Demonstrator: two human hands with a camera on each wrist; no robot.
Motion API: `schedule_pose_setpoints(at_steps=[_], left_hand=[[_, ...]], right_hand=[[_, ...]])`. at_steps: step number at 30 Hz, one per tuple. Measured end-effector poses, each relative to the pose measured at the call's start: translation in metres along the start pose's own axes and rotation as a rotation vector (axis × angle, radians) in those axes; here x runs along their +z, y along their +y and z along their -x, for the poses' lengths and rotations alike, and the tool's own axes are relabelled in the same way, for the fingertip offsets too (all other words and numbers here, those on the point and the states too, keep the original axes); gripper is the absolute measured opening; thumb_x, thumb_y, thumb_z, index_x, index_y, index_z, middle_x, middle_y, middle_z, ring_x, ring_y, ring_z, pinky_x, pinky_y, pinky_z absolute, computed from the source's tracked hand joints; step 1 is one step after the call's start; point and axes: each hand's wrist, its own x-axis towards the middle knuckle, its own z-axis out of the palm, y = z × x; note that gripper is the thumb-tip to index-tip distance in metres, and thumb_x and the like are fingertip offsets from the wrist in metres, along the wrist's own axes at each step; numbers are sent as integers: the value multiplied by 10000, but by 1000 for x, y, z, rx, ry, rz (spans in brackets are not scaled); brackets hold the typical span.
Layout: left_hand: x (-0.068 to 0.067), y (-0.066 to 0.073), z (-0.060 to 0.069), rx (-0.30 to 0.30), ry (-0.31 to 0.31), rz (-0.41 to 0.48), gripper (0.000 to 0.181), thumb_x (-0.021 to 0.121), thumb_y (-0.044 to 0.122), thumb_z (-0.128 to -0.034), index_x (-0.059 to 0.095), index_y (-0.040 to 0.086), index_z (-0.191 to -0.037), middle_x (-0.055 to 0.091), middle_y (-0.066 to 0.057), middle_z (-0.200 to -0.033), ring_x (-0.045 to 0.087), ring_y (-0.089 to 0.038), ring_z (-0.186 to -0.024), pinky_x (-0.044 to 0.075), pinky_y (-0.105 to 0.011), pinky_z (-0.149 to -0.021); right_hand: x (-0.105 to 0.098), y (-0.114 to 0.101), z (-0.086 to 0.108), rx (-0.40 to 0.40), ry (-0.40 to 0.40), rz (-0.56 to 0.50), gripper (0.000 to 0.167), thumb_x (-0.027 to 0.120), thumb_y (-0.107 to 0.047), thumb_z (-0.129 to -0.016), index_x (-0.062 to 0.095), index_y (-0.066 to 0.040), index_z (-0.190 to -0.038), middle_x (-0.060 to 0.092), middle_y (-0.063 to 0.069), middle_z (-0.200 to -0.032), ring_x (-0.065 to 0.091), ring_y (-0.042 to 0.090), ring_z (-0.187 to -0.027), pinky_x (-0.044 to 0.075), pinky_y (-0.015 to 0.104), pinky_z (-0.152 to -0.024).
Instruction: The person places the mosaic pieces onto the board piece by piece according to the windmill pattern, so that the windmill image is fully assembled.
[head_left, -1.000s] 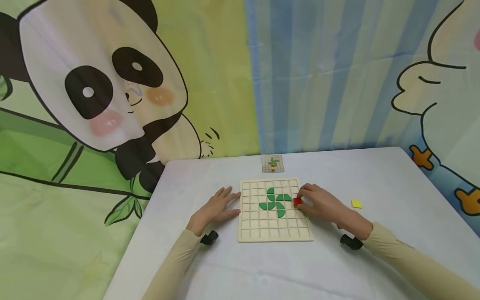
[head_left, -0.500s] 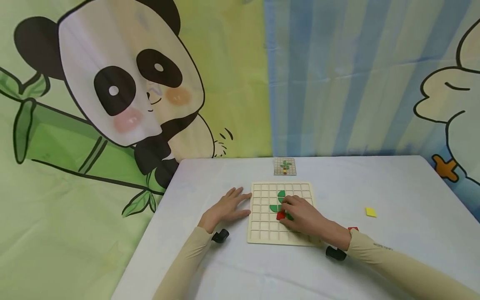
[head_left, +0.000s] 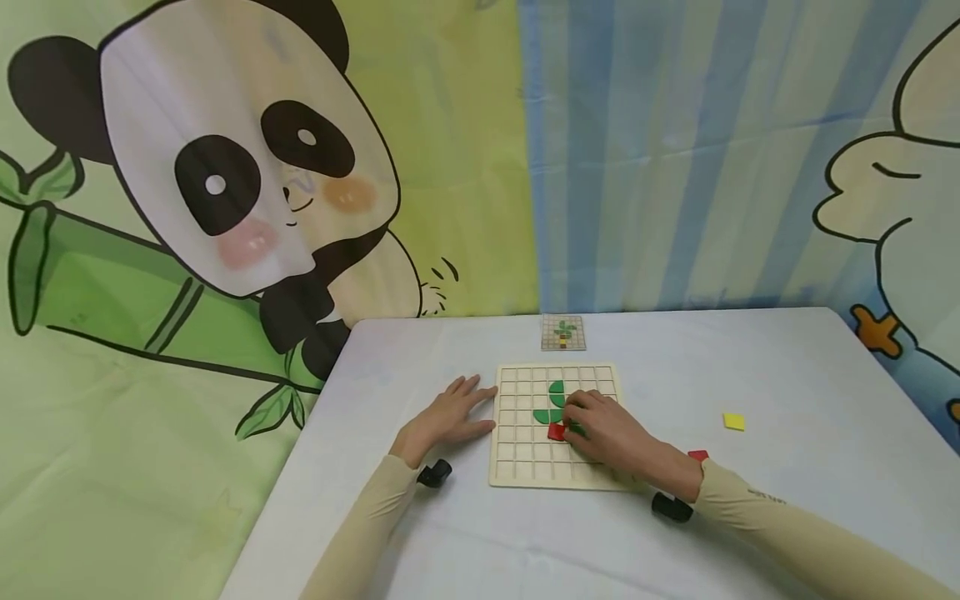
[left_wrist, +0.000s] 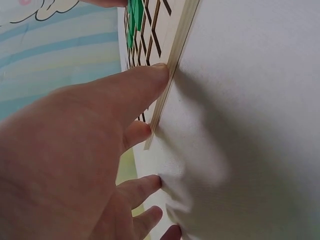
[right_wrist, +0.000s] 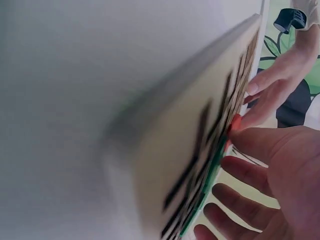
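Note:
A pale wooden grid board (head_left: pixel 517 472) lies on the table and bears several green quarter-round tiles (head_left: pixel 542 416). A red square tile (head_left: pixel 556 432) sits on it, just below the left green tiles. My right hand (head_left: pixel 613 432) is over the board and hides some green tiles; its thumb touches the red tile's edge in the right wrist view, while the other fingers stand apart from that tile. My left hand (head_left: pixel 444 421) rests on the table with fingers spread, its thumb (left_wrist: pixel 157 75) and index finger touching the board's left edge.
A small pattern card (head_left: pixel 563 332) lies behind the board. To the right is a yellow square tile (head_left: pixel 734 422); another red tile (head_left: pixel 698 456) shows partly behind my right wrist. A printed cloth (head_left: pixel 465 167) hangs behind the table.
My right hand has moved from the board's right edge to its middle, bringing the red tile along. Over the last half second its thumb has shifted slightly off the tile. The left hand stays put.

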Motion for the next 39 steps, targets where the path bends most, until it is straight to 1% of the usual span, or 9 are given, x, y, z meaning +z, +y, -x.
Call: schedule_pose_setpoints(at_steps=[3, 6, 8, 11, 17, 21, 25, 34, 39], left_hand=[[-3, 0, 1, -8, 1, 5, 649, 592, 496, -982, 408, 244, -1551, 231, -160, -1664, 185, -443, -1529, 280, -608, -1189], [-5, 2, 2, -8, 5, 21, 641, 610, 474, -979, 424, 230, -1543, 242, -171, -1658, 192, -455, -1523, 280, -620, -1183], [-5, 3, 3, -7, 1, 28, 642, 614, 468, -978, 425, 227, -1542, 240, -173, -1658, 192, -458, -1523, 276, -625, -1183], [-4, 4, 4, -5, 2, 41, 638, 614, 467, -978, 430, 228, -1540, 239, -171, -1659, 188, -456, -1524, 268, -624, -1187], [-2, 2, 5, -7, 13, 43, 632, 611, 471, -978, 432, 236, -1538, 238, -161, -1662, 182, -448, -1529, 258, -623, -1192], [-2, 2, 6, -1, 6, 53, 637, 604, 476, -982, 421, 240, -1544, 222, -158, -1668, 164, -444, -1535, 250, -625, -1195], [-3, 2, 7, -2, 5, 50, 639, 602, 477, -983, 410, 253, -1549, 212, -144, -1673, 151, -430, -1542, 239, -615, -1204], [-1, 2, 3, 5, 2, 34, 648, 592, 492, -984, 402, 250, -1554, 210, -150, -1673, 159, -430, -1540, 245, -612, -1203], [0, 1, 2, 1, 9, 30, 639, 599, 481, -985, 413, 245, -1549, 221, -152, -1669, 172, -436, -1535, 257, -608, -1199]], right_hand=[[1, 0, -1, -3, -27, -28, 176, 761, -241, -902, 728, -152, -1050, 636, 42, -1155, 591, 229, -1070, 527, 422, -882], [4, -1, -3, -49, -43, -39, 228, 747, -253, -919, 726, -165, -1128, 626, 59, -1202, 585, 242, -1124, 521, 437, -917], [5, -2, -4, -81, -45, -34, 234, 746, -253, -920, 727, -179, -1141, 625, 67, -1210, 585, 249, -1133, 517, 449, -935], [5, -3, -5, -104, -53, -18, 224, 749, -237, -916, 727, -190, -1134, 626, 67, -1206, 586, 252, -1136, 509, 457, -958], [5, -8, -8, -94, -85, -13, 221, 748, -238, -919, 738, -199, -1137, 626, 78, -1215, 588, 265, -1143, 506, 460, -967], [5, -5, -7, -121, -65, -8, 190, 770, -215, -897, 755, -199, -1086, 633, 72, -1166, 590, 256, -1098, 515, 453, -921], [2, -1, -5, -146, -44, 2, 185, 784, -188, -881, 763, -190, -1065, 641, 85, -1156, 590, 271, -1091, 520, 450, -901], [2, 3, -2, -177, -37, 6, 225, 802, -159, -859, 779, -172, -1082, 641, 100, -1156, 586, 287, -1105, 522, 452, -912], [1, 5, -2, -198, -30, 18, 234, 808, -168, -855, 780, -188, -1087, 644, 85, -1154, 586, 271, -1110, 520, 444, -933]])
